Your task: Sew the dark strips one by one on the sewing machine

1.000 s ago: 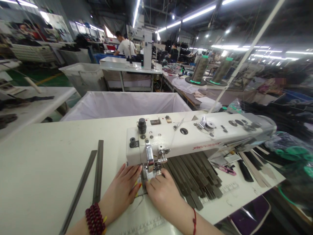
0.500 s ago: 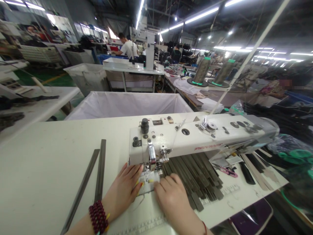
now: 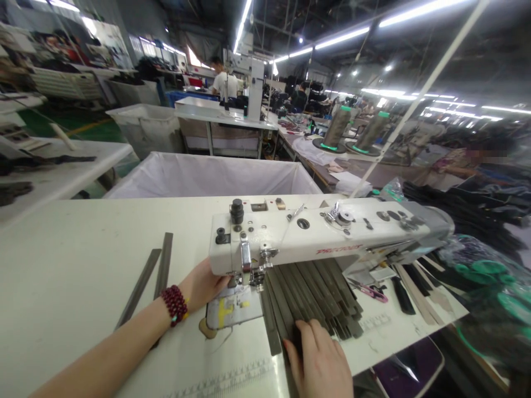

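Note:
A white sewing machine (image 3: 290, 232) stands on the table. My left hand (image 3: 203, 287), with a dark red bead bracelet at the wrist, reaches to the left of its needle area. Its fingers are curled together and partly hidden by the machine head; what they hold cannot be made out. Beside them lies the metal needle plate (image 3: 236, 316) with yellow marks. My right hand (image 3: 321, 356) is at the near end of the fanned pile of grey-brown strips (image 3: 307, 287) under the machine arm, its thumb and fingers closed around a grey-brown strip (image 3: 291, 362).
Two more strips (image 3: 139, 284) lie on the table (image 3: 74, 265) at left. Pink-handled snips (image 3: 373, 293) and dark and beige pieces (image 3: 418, 293) are at right. A white cloth-lined bin (image 3: 224, 171) stands behind the table. Thread cones (image 3: 338, 128) and a co-worker (image 3: 225, 83) are farther back.
My right hand has moved right and nearer, from the needle plate to the strip pile. My left hand has drawn farther back beside the machine head, uncovering the plate. The view has shifted slightly.

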A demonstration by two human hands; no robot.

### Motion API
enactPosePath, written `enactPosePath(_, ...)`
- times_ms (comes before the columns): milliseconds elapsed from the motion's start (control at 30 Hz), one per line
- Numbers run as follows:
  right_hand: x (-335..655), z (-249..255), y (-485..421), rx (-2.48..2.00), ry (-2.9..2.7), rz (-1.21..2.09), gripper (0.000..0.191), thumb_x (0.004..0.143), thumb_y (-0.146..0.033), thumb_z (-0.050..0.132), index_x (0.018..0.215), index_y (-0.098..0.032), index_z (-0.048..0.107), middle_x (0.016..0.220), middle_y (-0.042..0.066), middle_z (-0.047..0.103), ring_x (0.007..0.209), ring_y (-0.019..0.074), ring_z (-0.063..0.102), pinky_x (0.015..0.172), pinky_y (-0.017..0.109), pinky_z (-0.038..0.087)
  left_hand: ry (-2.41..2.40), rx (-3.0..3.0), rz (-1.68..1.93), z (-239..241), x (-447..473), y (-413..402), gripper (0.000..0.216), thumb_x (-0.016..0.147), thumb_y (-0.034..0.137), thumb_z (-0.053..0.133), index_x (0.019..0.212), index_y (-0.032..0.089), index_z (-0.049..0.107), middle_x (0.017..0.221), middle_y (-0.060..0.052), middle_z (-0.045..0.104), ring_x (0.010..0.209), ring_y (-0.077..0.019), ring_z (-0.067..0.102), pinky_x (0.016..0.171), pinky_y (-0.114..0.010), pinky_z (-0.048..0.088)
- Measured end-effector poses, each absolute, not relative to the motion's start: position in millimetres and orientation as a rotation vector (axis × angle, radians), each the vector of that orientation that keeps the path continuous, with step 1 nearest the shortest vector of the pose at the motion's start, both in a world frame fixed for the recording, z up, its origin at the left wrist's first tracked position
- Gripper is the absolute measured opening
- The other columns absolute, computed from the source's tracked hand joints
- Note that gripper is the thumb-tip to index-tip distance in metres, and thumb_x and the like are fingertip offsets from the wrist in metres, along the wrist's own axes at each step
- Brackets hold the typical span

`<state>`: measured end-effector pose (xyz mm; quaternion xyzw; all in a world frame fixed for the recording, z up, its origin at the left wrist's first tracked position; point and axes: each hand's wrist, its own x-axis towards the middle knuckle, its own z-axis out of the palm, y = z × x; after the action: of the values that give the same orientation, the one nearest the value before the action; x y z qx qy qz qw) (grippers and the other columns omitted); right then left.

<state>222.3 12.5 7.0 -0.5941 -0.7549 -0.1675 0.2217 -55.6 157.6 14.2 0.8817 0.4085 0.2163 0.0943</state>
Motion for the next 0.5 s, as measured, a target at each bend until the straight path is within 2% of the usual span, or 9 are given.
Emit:
enactPosePath(100,229,7,11,-1.661,-2.062,-0.51,0.039,0.104,-0.035,0.023,0.094,-0.02,0.058,0.078,0.007,0.062,0.066,0.021,0.058,0.061,0.036,0.036,1.248,2.648,0.549,15,-75,138,0.035,0.093,0.017,0.04,0.114,0.024,0.067,0.119,-0.006,0.068,0.114,-0.0245,0.061,0.103,-0.043,0.047)
enactPosePath(233,232,4,8,-1.597,-2.097,-0.524,0.038,0.103,-0.022,0.022,0.091,-0.02,0.058,0.075,0.006,0.062,0.063,0.0194,0.059,0.058,0.034,0.039,1.452,2.758,0.378,6,-125,100,0.037,0.096,0.026,0.045,0.129,0.024,0.06,0.136,-0.005,0.06,0.129,-0.0264,0.052,0.112,-0.053,0.033)
enactPosePath(367,225,3,7,-1.599,-2.055,-0.485,0.037,0.104,-0.036,0.028,0.101,-0.017,0.06,0.078,0.008,0.064,0.063,0.0193,0.062,0.057,0.032,0.045,1.529,2.848,0.393,1,-144,70,0.038,0.096,0.03,0.048,0.132,0.025,0.058,0.142,-0.005,0.055,0.132,-0.025,0.049,0.117,-0.052,0.026)
enactPosePath(500,222,5,5,-1.574,-2.011,-0.429,0.039,0.104,-0.038,0.029,0.103,-0.017,0.061,0.08,0.008,0.065,0.062,0.0179,0.064,0.053,0.028,0.048,1.354,2.871,0.481,9,-106,50,0.044,0.095,0.02,0.047,0.139,0.024,0.051,0.145,-0.006,0.052,0.13,-0.0213,0.051,0.118,-0.046,0.029)
